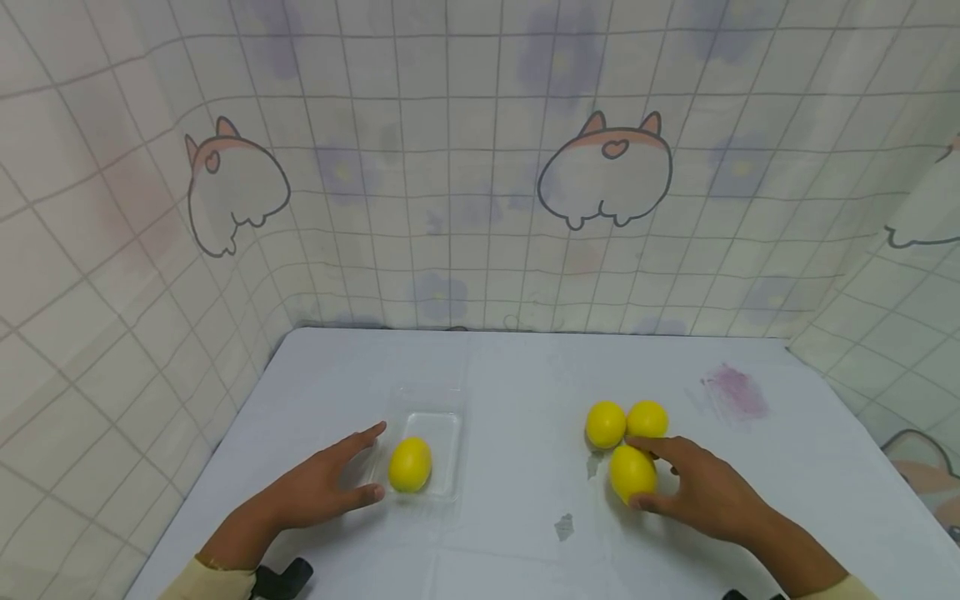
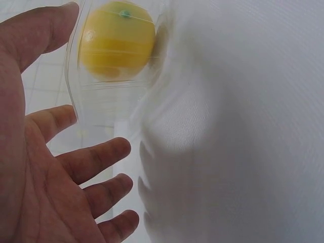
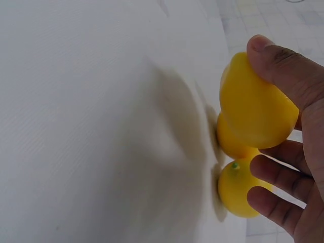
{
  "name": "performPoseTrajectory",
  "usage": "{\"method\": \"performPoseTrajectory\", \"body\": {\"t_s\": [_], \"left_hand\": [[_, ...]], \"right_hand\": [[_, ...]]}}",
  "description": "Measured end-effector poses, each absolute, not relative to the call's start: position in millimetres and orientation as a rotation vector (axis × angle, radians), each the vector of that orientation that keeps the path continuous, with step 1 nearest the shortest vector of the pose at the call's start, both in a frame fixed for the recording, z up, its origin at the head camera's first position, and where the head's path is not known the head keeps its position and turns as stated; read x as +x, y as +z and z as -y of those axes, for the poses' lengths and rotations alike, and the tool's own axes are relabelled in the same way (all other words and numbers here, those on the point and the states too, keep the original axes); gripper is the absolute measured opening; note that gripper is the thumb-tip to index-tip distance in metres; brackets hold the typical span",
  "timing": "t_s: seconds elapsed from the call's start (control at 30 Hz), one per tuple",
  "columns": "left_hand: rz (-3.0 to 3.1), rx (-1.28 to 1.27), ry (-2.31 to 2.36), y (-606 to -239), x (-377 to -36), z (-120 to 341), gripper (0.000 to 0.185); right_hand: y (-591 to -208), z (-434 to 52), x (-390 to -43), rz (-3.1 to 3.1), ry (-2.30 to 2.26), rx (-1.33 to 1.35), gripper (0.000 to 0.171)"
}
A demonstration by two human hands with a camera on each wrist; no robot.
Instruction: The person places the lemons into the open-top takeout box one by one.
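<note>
A clear plastic tray [image 1: 442, 408] lies left of centre on the white table and holds one yellow lemon [image 1: 410, 464]. My left hand [image 1: 371, 462] rests flat beside the tray's left edge, its fingers straight, thumb and forefinger touching the rim. In the left wrist view, the left hand [image 2: 71, 63] is spread open next to the tray [image 2: 101, 106] and its lemon [image 2: 117, 39]. My right hand [image 1: 637, 472] grips a lemon [image 1: 626, 475] between thumb and fingers. Two more lemons [image 1: 605, 423] [image 1: 647, 418] sit just behind it. The right wrist view shows the right hand [image 3: 257, 104] around the gripped lemon [image 3: 253, 109].
A purple stain [image 1: 735, 390] marks the table at the right rear, and a small grey mark [image 1: 564, 527] lies near the front centre. Checked cloth walls with cartoon animals close in the left, back and right sides.
</note>
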State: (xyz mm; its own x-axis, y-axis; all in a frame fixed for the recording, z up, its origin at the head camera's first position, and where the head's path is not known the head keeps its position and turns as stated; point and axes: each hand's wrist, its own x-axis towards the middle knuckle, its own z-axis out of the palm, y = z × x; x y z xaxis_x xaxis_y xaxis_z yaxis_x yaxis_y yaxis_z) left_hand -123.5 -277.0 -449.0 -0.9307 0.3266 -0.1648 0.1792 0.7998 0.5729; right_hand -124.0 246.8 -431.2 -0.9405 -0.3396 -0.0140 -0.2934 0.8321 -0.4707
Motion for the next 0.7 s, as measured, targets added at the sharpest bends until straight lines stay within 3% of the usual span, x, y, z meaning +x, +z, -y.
{"method": "performPoseTrajectory", "body": {"t_s": [0.7], "left_hand": [[-2.741,0.396,0.811,-447.5,-123.2,275.5,0.093]], "right_hand": [[-422.4,-222.8,-134.8,-2.958,-0.751,-0.615,0.085]]}}
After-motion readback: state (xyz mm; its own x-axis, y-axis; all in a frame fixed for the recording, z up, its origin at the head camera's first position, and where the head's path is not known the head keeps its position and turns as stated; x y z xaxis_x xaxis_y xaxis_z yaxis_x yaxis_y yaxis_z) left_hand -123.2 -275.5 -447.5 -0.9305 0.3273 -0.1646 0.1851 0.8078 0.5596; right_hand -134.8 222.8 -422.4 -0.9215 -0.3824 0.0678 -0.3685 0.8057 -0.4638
